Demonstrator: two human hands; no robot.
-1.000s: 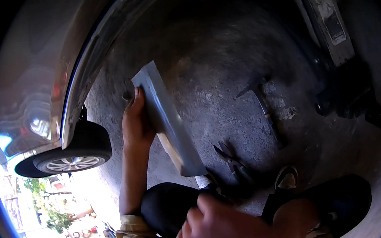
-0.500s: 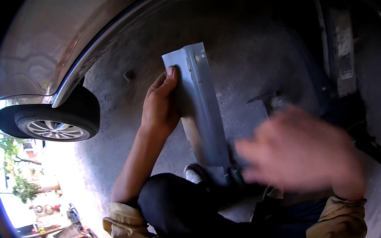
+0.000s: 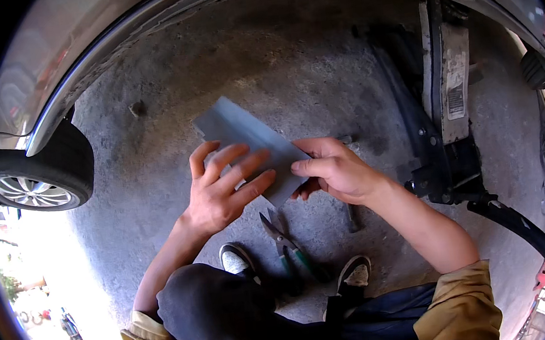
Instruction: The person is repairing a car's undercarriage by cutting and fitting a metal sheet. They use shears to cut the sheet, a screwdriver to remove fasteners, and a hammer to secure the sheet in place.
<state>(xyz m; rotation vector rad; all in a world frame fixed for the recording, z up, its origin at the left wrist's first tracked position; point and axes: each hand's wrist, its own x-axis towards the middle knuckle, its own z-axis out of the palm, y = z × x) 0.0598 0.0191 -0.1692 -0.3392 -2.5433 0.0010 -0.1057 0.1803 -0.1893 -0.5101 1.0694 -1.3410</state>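
Note:
A grey bent piece of sheet metal (image 3: 242, 127) is held up slantwise over the floor, in front of my knees. My right hand (image 3: 338, 170) grips its near right end, thumb on top and fingers underneath. My left hand (image 3: 225, 187) is over its near left side with fingers spread and slightly blurred; whether they touch the metal I cannot tell. Below the sheet, a pair of tin snips (image 3: 285, 242) with green handles lies on the floor between my shoes. A hammer (image 3: 352, 218) lies partly hidden behind my right hand and forearm.
A raised car body (image 3: 103, 48) curves overhead, with a wheel (image 3: 37, 176) at the left. A floor jack (image 3: 451, 87) stands to the right, its black handle (image 3: 517, 228) slanting toward me. Several tools and parts crowd the far right edge.
The sheet metal has swung from upright to slanted. My right hand has come in and taken hold of its near end. My left hand has let go of the edge and spread its fingers.

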